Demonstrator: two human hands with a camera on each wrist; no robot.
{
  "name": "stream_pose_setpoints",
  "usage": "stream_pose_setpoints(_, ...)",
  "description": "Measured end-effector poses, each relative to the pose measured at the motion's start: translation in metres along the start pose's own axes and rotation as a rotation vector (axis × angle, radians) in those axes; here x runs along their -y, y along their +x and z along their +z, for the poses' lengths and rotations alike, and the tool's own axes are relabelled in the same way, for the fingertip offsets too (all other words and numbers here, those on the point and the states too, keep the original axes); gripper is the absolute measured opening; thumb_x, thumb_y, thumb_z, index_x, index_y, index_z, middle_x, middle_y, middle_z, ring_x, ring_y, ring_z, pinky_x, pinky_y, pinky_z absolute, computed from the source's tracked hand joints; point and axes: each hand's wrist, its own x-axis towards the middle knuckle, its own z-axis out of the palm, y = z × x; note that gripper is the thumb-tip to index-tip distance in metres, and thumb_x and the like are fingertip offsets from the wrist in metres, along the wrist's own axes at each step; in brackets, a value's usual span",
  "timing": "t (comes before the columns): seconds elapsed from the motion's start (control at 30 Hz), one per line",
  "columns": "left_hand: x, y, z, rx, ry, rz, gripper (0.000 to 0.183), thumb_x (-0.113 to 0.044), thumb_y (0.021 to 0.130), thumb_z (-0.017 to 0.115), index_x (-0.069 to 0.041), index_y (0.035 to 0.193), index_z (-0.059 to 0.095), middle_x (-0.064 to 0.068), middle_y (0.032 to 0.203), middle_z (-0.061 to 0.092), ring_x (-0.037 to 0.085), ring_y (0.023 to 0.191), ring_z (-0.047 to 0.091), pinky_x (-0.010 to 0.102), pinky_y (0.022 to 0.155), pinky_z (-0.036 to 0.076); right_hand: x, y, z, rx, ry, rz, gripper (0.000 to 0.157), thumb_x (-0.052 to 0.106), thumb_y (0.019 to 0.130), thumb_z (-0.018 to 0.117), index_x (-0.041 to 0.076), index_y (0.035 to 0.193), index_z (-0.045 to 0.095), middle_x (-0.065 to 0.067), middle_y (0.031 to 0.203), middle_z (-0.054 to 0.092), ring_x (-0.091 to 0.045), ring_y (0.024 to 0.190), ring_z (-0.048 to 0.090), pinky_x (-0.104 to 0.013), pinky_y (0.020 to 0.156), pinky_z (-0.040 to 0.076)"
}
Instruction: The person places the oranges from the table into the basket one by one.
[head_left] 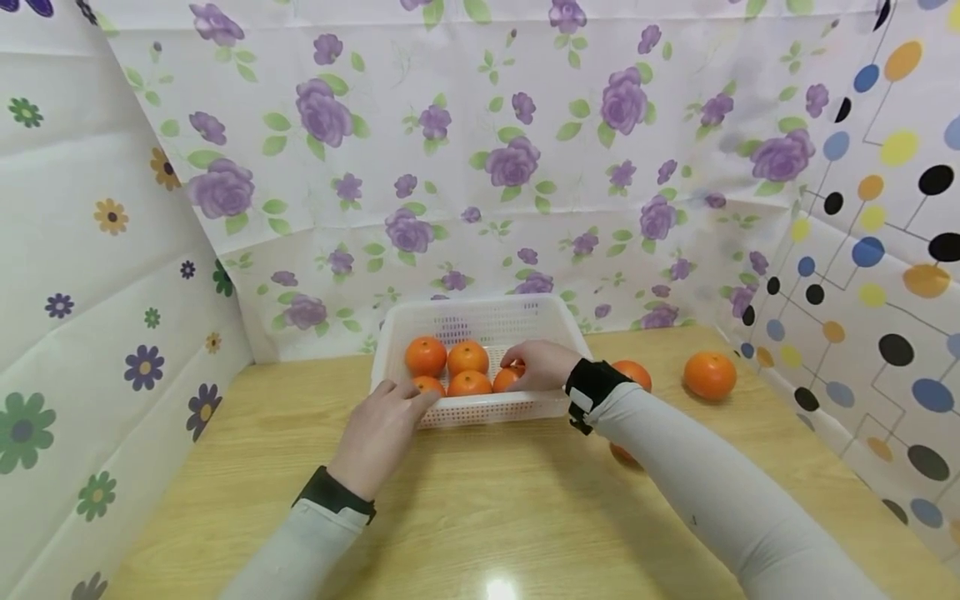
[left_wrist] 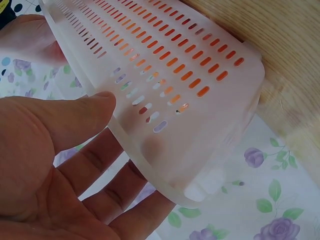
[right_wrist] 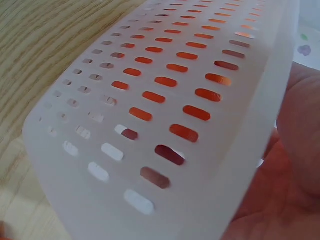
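Note:
A white plastic basket (head_left: 480, 408) with slotted walls stands on the table, holding several mandarin oranges (head_left: 468, 359). At its front left corner my left hand (head_left: 381, 433) grips the rim. The left wrist view shows the thumb (left_wrist: 82, 117) on the outside of the basket wall (left_wrist: 225, 115) and the other fingers reaching over the inner side. My right hand (head_left: 546, 365) reaches inside, its fingers curled round a mandarin orange (head_left: 507, 381) at the right of the front row. In the right wrist view the basket wall (right_wrist: 90, 200) hides the fingertips and most of that fruit.
To the right of the basket lie three more mandarin oranges: one (head_left: 709, 375) far right, one (head_left: 633, 373) behind my right wrist, one (head_left: 624, 455) partly under the sleeve. A flowered sheet (head_left: 450, 150) hangs behind the wooden table (head_left: 480, 508), with patterned sheets at both sides.

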Motion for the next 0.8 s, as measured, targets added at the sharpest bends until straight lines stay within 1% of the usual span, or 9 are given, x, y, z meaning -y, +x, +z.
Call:
stream_pose_setpoints(0.27,0.0,0.001,0.0,0.022,0.004,-0.012,0.04,0.003,0.088,0.09,-0.016,0.122,0.082,0.007,0.106,0.078,0.028,0.086,0.061,0.038,0.07,0.056,-0.009,0.006,0.003,0.034,0.015,-0.014,0.045,0.025,0.098,0.086,0.006,0.137,0.075,-0.011,0.132,0.075,-0.029,0.123,0.067,-0.049,0.114,0.05)
stream_pose_setpoints(0.43,-0.001,0.002,-0.001,0.047,0.0,-0.027,0.041,0.003,0.089,0.089,-0.016,0.124,0.082,0.007,0.109,0.078,0.028,0.088,0.061,0.038,0.072,0.057,-0.015,0.008,0.006,0.052,0.009,-0.035,0.04,0.025,0.101,0.083,0.008,0.137,0.076,-0.008,0.129,0.075,-0.027,0.118,0.067,-0.049,0.112,0.051)
stream_pose_setpoints(0.57,-0.001,0.002,-0.002,0.038,-0.004,-0.024,0.041,0.002,0.088,0.089,-0.016,0.124,0.082,0.008,0.108,0.079,0.028,0.087,0.061,0.038,0.073,0.057,-0.017,0.009,0.007,0.051,0.002,-0.05,0.038,0.026,0.102,0.082,0.008,0.136,0.076,-0.008,0.128,0.075,-0.026,0.118,0.067,-0.049,0.112,0.052)
stream_pose_setpoints(0.8,0.0,0.001,-0.002,0.009,-0.012,-0.005,0.039,0.005,0.087,0.089,-0.016,0.12,0.083,0.007,0.106,0.078,0.028,0.086,0.062,0.039,0.072,0.057,-0.016,0.009,0.009,0.043,0.023,-0.024,0.038,0.027,0.103,0.081,0.009,0.136,0.076,-0.008,0.128,0.075,-0.027,0.117,0.067,-0.05,0.111,0.052)
